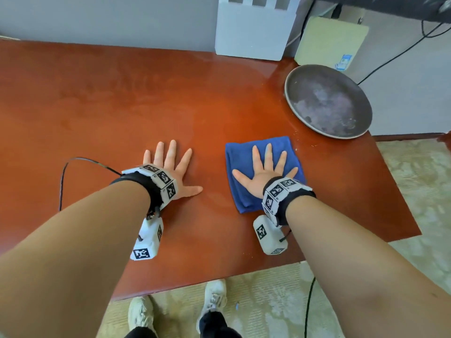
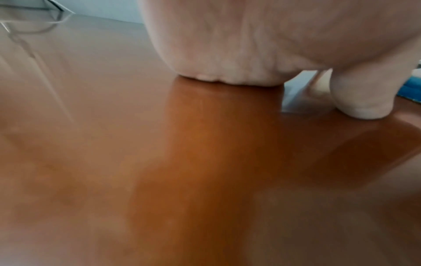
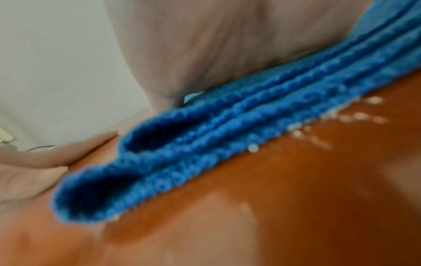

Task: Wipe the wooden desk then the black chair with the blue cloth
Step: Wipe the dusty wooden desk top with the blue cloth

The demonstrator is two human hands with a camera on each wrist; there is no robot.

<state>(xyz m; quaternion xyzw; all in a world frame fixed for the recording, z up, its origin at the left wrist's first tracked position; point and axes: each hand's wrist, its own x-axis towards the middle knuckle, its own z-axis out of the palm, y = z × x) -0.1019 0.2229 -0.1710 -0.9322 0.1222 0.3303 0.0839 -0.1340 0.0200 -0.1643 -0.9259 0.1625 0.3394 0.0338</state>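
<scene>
Desk wipe in hand; chair not in view.
Right hand [image 1: 264, 172], fingers spread flat, presses the blue cloth [image 1: 246, 191] near the pan [image 1: 328, 103]; left hand [image 1: 170, 169] lies splayed on the desk [image 1: 97, 106]. Next: sweep toward the crumbs [image 3: 355, 118].

Your right hand [image 1: 264, 170] covers the middle of the cloth [image 1: 238, 191]. The wrist views are blurred, and the pale specks [image 3: 355, 117] along the cloth's edge cannot be identified. The pan [image 1: 327, 103] is smeared; with what is unclear.
</scene>
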